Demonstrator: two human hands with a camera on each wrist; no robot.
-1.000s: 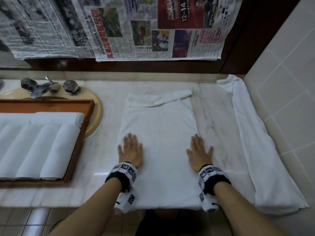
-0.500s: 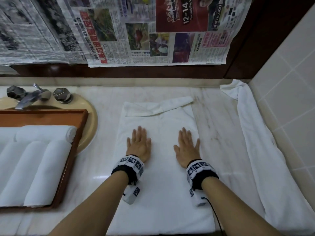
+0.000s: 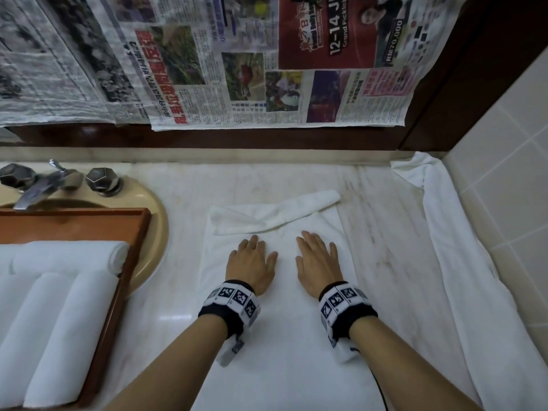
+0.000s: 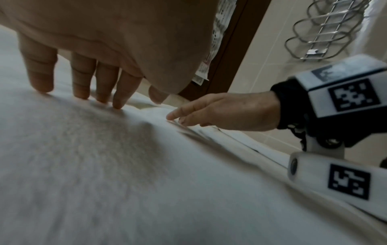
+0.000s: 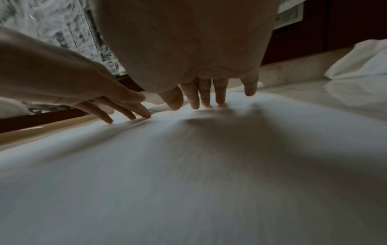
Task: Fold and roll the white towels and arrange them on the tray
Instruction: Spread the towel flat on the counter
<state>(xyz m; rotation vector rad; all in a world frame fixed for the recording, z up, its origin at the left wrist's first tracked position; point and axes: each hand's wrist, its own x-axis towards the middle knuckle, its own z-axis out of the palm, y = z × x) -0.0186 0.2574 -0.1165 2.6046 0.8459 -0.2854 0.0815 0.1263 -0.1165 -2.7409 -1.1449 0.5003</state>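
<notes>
White towel [image 3: 284, 336] flat on the marble counter [image 3: 166, 292], both hands pressing it smooth before the roll.

The left hand [image 3: 252, 262] and right hand [image 3: 318, 264] lie side by side on the cloth, fingers straight and spread, gripping nothing, their fingertips just short of the folded flap [image 3: 275, 215] at the far end. This looks like the smoothing step; the next move probably calls for taking hold of one end and rolling evenly so the edges stay in line. Out to the left of the left hand, the wooden tray [image 3: 127, 262] already holds rolled towels [image 3: 59, 315], partly over the sink [image 3: 154, 221] by the tap [image 3: 38, 188]. Right of the right hand, another towel [image 3: 462, 292] lies unrolled along the tiled wall. Nothing blocks the way to the tray.
</notes>
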